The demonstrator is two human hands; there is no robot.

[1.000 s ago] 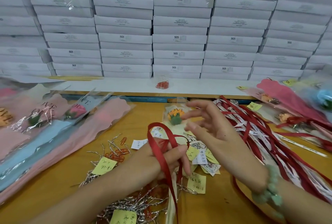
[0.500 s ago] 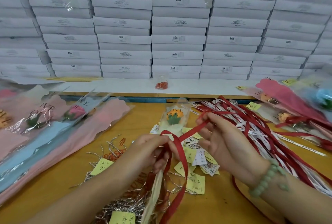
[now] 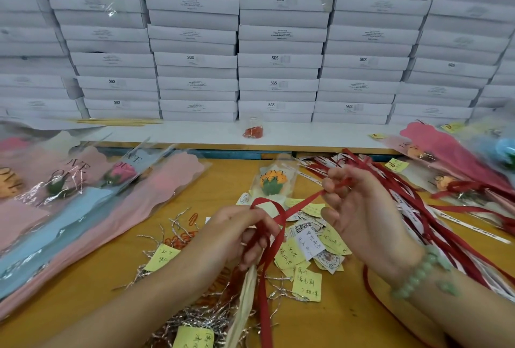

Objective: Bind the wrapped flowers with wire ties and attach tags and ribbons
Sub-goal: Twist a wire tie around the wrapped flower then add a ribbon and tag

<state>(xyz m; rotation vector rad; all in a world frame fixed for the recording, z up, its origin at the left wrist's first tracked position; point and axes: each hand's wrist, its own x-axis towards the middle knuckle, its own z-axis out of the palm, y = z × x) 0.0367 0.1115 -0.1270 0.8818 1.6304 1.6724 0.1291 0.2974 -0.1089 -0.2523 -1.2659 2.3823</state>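
Subject item: one orange wrapped flower (image 3: 272, 180) in a clear-and-cream sleeve, lying at centre on the yellow-orange wooden table (image 3: 83, 278). Its long axis runs from 12 to 6 o'clock, with the bloom pointing to 12, away from the person, and the gathered stem end (image 3: 245, 308) pointing to 6. The left hand (image 3: 245, 233) is curled tight round the sleeve's neck, and a loop of narrow red ribbon (image 3: 295, 208) lies over its fingers. The ribbon runs taut toward 2 o'clock to the right hand (image 3: 359, 216), which pinches it between thumb and fingertips (image 3: 331, 188). One ribbon tail hangs down toward 6, beside the stem end. A green bead bracelet (image 3: 418, 275) sits on the right wrist. Surroundings: yellow paper notes (image 3: 306, 283) and round printed tags lie just beside the flower at 4 o'clock. Silver wire ties (image 3: 200, 317) are strewn at 7, with orange paper clips (image 3: 178, 239) at 9. Long pink and blue sleeved flowers (image 3: 111, 208) fill the 9 to 10 side, and a heap of loose red ribbons with white strips (image 3: 418, 208) fills the 3 side. Stacked white cartons (image 3: 278, 60) wall off 12 o'clock behind a white ledge (image 3: 167, 133) that carries a small clear jar of red clips (image 3: 253, 130). Bare tabletop shows at 8 o'clock and at 5 o'clock near the right forearm.
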